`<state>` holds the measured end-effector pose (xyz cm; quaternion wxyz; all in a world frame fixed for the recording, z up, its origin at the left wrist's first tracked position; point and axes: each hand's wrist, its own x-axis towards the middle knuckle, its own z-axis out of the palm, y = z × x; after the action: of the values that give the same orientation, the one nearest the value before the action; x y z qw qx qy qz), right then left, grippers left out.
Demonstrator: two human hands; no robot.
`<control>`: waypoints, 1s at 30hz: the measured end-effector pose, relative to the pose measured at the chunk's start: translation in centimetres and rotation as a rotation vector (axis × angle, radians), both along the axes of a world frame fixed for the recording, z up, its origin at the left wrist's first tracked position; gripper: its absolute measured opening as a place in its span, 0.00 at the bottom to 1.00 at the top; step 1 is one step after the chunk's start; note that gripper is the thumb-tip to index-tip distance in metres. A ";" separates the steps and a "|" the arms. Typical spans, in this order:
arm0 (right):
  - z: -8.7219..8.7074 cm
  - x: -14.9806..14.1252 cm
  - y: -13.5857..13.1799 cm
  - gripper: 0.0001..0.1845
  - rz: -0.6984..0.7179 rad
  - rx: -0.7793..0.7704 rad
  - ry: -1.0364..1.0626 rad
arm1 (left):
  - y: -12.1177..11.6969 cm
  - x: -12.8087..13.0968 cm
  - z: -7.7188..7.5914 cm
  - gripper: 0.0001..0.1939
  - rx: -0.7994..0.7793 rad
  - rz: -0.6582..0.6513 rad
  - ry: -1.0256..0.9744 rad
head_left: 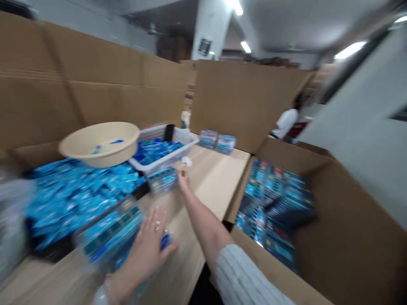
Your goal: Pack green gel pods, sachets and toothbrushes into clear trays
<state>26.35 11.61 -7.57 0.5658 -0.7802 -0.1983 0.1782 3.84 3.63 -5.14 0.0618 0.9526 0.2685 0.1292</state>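
Observation:
My left hand (149, 250) lies at the lower left, its spread fingers on the end of a shrink-wrapped bundle of blue packets (110, 233), with a small blue item (164, 242) by the fingertips. Further along the light wooden table (216, 180), my right hand (183, 180) reaches out from a grey knit sleeve (244, 277). Its fingers meet the right end of a smaller wrapped stack of blue packets (162, 181). Motion blur softens both hands.
A heap of loose blue packets (76, 199) covers the table's left side. A beige plastic basin (101, 144) sits on it, beside a white basket of blue packets (162, 154). An open cardboard box (273, 212) at right holds several wrapped stacks. A person in white (286, 123) stands beyond the cardboard panels.

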 end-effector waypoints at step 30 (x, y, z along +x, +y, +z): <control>-3.6 2.3 -4.5 0.27 -0.080 0.022 -0.301 | 14.9 8.4 -0.9 0.27 0.159 0.081 0.231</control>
<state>28.70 7.09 -11.21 0.5450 -0.7991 -0.2516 0.0342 12.28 18.50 -6.07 -0.0503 0.9513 0.3011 0.0419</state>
